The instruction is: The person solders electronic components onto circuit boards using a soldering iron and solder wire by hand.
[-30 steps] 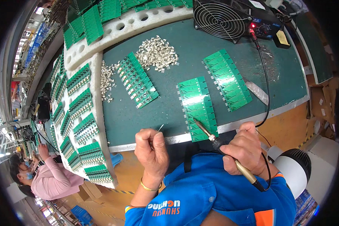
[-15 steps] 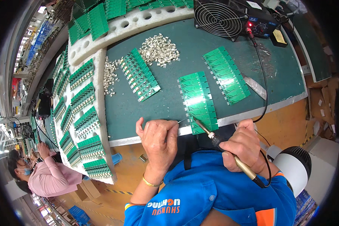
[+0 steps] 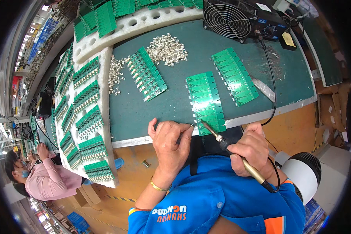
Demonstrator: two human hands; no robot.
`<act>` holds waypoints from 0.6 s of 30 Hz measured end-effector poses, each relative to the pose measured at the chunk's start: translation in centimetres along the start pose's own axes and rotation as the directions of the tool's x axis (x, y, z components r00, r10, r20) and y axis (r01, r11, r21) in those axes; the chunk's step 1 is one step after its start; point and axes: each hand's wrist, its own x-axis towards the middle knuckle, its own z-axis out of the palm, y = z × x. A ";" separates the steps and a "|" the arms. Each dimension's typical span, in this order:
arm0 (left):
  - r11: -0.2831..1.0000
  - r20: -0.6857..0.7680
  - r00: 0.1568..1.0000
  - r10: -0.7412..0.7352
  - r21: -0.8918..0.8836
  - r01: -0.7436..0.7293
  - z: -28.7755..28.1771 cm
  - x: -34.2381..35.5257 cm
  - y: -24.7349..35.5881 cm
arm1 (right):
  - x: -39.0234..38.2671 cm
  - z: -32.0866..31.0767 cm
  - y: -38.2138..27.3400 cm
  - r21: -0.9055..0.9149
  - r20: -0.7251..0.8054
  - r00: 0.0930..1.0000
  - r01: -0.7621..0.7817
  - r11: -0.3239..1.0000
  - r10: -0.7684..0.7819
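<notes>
My right hand [image 3: 253, 146] is wrapped round a soldering iron [image 3: 253, 171] with a gold-coloured handle. Its tip meets the near left part of a green circuit board [image 3: 205, 93], which lies partly over the bench's front edge. Between the thumb and forefinger of my left hand [image 3: 169, 144] is a thin solder wire [image 3: 193, 124], its end close to the iron's tip at a row of pins. Whether wire and tip touch is too small to tell. To the right rests a second green board [image 3: 234, 77], and at the left one lined with connectors [image 3: 146, 74].
Small white connectors [image 3: 167, 48] lie heaped at the back. White foam trays [image 3: 105, 113] hold several filled boards along the left and more green boards [image 3: 105, 19] behind. A soldering station [image 3: 270, 29], its cord, a fan [image 3: 227, 19] and a flat blade [image 3: 264, 89] occupy the right. A person in pink [image 3: 52, 179] sits at far left.
My left hand has moved slightly right, bringing the solder wire closer to the iron's tip. The iron has shifted only a little. The station's red light has gone out.
</notes>
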 end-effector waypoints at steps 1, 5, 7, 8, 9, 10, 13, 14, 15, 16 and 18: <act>1.000 -0.001 1.000 -0.007 -0.003 0.007 0.0 0.0 0.0 | 0.0 0.0 0.0 0.000 0.000 1.000 0.001 1.000 -0.001; 0.999 0.008 0.999 -0.031 -0.020 0.031 0.0 -0.2 -0.1 | 0.1 0.0 0.1 0.003 0.002 1.000 -0.006 1.000 0.006; 0.999 -0.001 1.000 -0.025 -0.026 0.025 0.0 -0.2 -0.1 | 0.1 0.0 0.1 0.008 0.001 1.000 -0.009 1.000 0.009; 0.999 -0.001 1.000 -0.026 -0.027 0.026 0.0 -0.2 -0.1 | 0.1 0.0 0.1 0.009 -0.003 1.000 -0.009 1.000 0.009; 0.999 -0.002 1.000 -0.026 -0.029 0.025 0.0 -0.2 -0.1 | 0.1 0.0 0.1 0.010 -0.006 1.000 -0.009 1.000 0.009; 0.999 -0.003 1.000 -0.025 -0.032 0.025 0.0 -0.2 0.0 | 0.0 0.0 0.1 0.010 -0.004 1.000 -0.009 1.000 0.009; 0.999 -0.001 1.000 -0.018 -0.030 0.018 0.0 -0.3 -0.2 | 0.1 0.2 0.1 0.010 -0.012 1.000 -0.003 1.000 0.003; 0.999 -0.003 1.000 -0.017 -0.031 0.017 0.0 -0.3 -0.2 | 0.1 0.2 0.1 0.010 -0.018 1.000 -0.002 1.000 0.002; 0.999 0.003 1.000 -0.019 -0.030 0.019 0.0 -0.3 -0.2 | 0.2 0.3 0.1 0.009 -0.024 1.000 0.000 1.000 0.001; 0.999 0.008 1.000 -0.020 -0.029 0.020 0.0 -0.3 -0.2 | 0.2 0.3 0.1 0.008 -0.024 1.000 0.001 1.000 -0.001; 0.999 0.003 1.000 -0.021 -0.032 0.021 0.1 -0.3 -0.2 | 0.2 0.2 0.1 0.003 -0.020 1.000 -0.001 1.000 0.001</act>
